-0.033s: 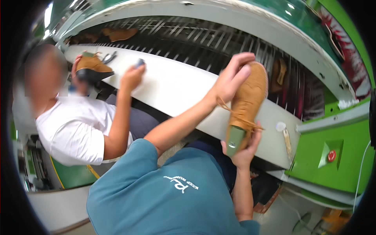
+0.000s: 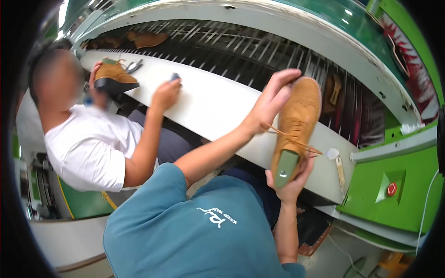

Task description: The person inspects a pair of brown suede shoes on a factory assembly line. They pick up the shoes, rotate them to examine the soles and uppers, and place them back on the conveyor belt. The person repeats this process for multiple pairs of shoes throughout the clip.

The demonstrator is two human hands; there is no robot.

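A tan lace-up shoe (image 2: 301, 111) with a green insole (image 2: 286, 169) is held up over the white bench, toe away from me and its opening facing up. My right hand (image 2: 292, 187) grips it round the heel, thumb on one side and fingers on the other. Along the left side of the toe, my left hand (image 2: 269, 104) has its fingers stretched out; the fingertips are at the toe's edge, and I cannot tell how firmly they touch. The tan laces (image 2: 289, 134) hang loosely across the front, one end near my left wrist.
A co-worker in a white shirt (image 2: 88, 153) sits at left, holding a tan shoe with a black sole (image 2: 116, 76) and a small dark object (image 2: 174, 77). A brush-like tool (image 2: 340, 173) lies on the white bench (image 2: 208, 102). Beyond run metal rollers (image 2: 227, 51); a red button (image 2: 392, 188) sits at right.
The shoe has turned so its laces and opening face me more. My left hand's fingers have straightened and shifted off the upper. The co-worker's hand with the small object appears slightly farther right.
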